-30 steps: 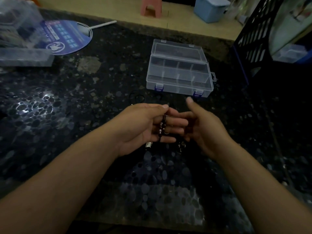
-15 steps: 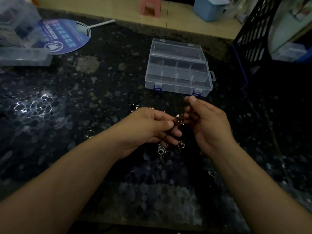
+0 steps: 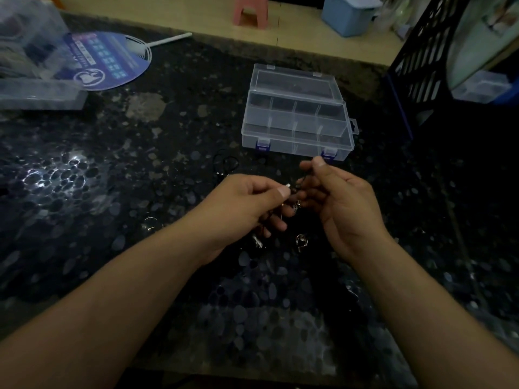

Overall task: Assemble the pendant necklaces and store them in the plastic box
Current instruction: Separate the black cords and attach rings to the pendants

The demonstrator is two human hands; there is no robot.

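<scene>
Above the dark speckled table my left hand [image 3: 247,200] pinches the metal end of a black necklace cord [image 3: 292,189] between thumb and forefinger. My right hand [image 3: 342,197] holds the other part of the same cord with curled fingers, close beside the left. A small metal pendant [image 3: 296,204] dangles between the two hands. Another silver pendant [image 3: 302,242] lies on the table under them, and a metal clasp piece [image 3: 257,242] lies near my left wrist. The clear plastic box [image 3: 297,113] stands open just beyond the hands, its compartments look empty.
A coiled black cord [image 3: 226,164] lies left of the box. A round blue fan [image 3: 109,60] and clear containers [image 3: 33,68] sit at the far left. A black mesh rack [image 3: 427,60] stands at the right. A thin ring [image 3: 151,220] lies left of my forearm.
Both hands have risen slightly toward the box and drawn a little apart. The cord now stretches between them, and the pendant hangs lower between the fingers.
</scene>
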